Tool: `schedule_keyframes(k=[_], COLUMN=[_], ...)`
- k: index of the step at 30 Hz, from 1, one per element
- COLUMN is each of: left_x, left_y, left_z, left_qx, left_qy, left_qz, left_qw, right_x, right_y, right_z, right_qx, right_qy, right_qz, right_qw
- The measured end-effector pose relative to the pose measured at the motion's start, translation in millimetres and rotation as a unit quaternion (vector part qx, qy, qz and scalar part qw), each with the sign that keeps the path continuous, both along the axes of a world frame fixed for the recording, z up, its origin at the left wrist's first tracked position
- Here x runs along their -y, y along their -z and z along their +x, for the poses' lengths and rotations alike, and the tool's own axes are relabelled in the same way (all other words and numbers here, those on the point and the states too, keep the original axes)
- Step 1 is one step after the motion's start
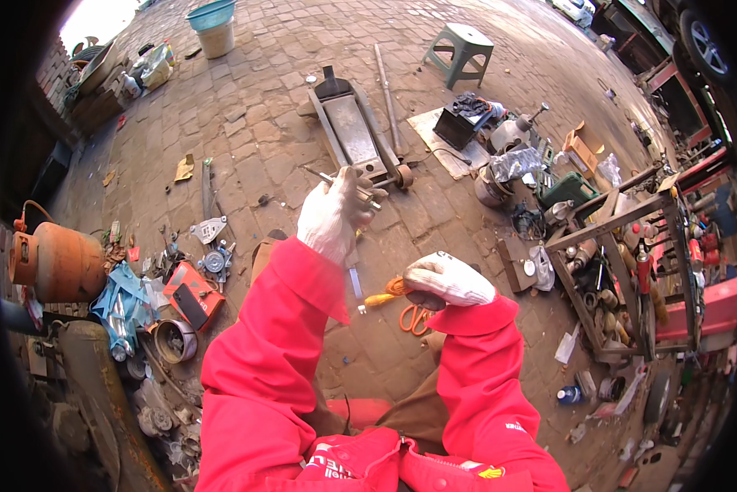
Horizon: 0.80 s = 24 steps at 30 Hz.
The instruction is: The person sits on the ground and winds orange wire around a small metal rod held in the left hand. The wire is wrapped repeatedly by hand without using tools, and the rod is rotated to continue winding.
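Observation:
My left hand, in a white work glove with a dark palm, is raised near the middle. Its fingers are closed around a slim metal tool, whose kind I cannot make out; metal ends show on both sides of the fist. My right hand, gloved alike, is lower and to the right, curled over an orange-and-yellow bundle that looks like cord. Just below that hand, orange-handled scissors show, their blades hidden. Between the hands is a narrow pale-blue strip.
A floor jack stands ahead on the brick paving, a long bar beside it. Farther off are a stool and bucket. An orange gas cylinder and scattered parts lie left; a cluttered metal rack stands right.

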<state>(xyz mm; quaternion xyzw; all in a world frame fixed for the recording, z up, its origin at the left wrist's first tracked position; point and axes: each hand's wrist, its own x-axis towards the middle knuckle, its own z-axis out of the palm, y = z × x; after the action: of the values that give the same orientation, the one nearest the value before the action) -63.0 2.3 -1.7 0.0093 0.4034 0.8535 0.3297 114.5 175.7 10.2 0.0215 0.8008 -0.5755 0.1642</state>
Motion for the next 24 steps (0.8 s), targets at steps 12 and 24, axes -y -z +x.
schedule_keyframes(k=[12,24], left_x=[-13.1,-25.1], left_y=[-5.0,5.3], left_z=[52.3,38.9], left_qx=[0.054,0.055], left_qy=[0.176,0.154], left_qz=[0.072,-0.048], left_qw=[0.98,0.985], right_x=[22.2,14.9], right_y=[3.1,-6.6], right_z=[-27.5,-2.6], right_qx=[-0.106,-0.05], right_qy=[0.401,0.047], right_qz=[-0.224,-0.184], right_qw=[0.882,0.98])
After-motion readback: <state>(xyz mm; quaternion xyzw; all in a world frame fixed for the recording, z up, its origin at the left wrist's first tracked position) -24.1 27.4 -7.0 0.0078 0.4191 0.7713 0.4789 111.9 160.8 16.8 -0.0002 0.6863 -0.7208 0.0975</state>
